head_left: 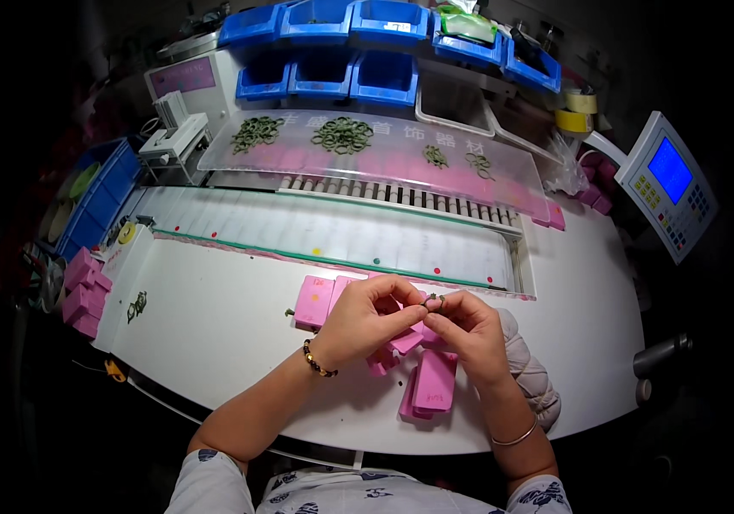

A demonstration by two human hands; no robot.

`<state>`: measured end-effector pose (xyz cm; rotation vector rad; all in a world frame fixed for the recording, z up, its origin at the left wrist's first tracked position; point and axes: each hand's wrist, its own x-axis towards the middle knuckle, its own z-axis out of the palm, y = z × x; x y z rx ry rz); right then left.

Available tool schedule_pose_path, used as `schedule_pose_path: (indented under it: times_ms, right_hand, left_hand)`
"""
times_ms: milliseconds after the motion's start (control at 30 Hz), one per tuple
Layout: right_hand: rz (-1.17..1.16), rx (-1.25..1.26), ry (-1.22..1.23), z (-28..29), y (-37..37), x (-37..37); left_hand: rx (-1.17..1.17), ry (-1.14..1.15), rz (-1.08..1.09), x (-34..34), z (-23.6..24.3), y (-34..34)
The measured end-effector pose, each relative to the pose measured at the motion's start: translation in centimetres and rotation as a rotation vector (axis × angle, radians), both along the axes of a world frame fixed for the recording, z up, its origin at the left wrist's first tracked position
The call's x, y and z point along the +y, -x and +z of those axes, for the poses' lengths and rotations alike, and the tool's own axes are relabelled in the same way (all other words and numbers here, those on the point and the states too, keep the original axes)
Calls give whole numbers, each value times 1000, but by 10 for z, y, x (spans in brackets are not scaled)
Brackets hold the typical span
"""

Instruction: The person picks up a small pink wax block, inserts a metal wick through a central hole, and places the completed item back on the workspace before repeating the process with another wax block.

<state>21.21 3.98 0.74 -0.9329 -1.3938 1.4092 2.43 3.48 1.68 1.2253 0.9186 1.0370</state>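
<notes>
Both hands meet over the middle of the white table, fingertips pinched together. Between them is a small dark green ring (434, 300), partly hidden by the fingers. My left hand (371, 313) grips its left side with thumb and forefinger, and my right hand (470, 330) pinches its right side. Below the hands lie several pink rubber mould blocks. One pink block (312, 301) sits left of my left hand, with a bit of green at its edge. Another pink block (435, 382) rests nearer me, on top of a second one.
Piles of green rings (341, 135) lie on a translucent cover (401, 163) beyond a lit conveyor belt (341, 244). Blue bins (384, 77) stand at the back. A control panel (668, 184) juts in at right. Crumpled beige cloth (531, 373) lies beside my right forearm; more pink blocks (84, 295) are stacked left.
</notes>
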Motion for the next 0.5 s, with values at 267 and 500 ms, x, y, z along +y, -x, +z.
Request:
schedule_pose_path:
  times_ms: [267, 500]
  right_hand:
    - [-98, -13, -62, 1, -1, 1]
    - [-83, -4, -54, 2, 1, -1]
  left_hand:
    - [0, 34, 148, -1, 0, -3]
    - [30, -108, 118, -4, -4, -10]
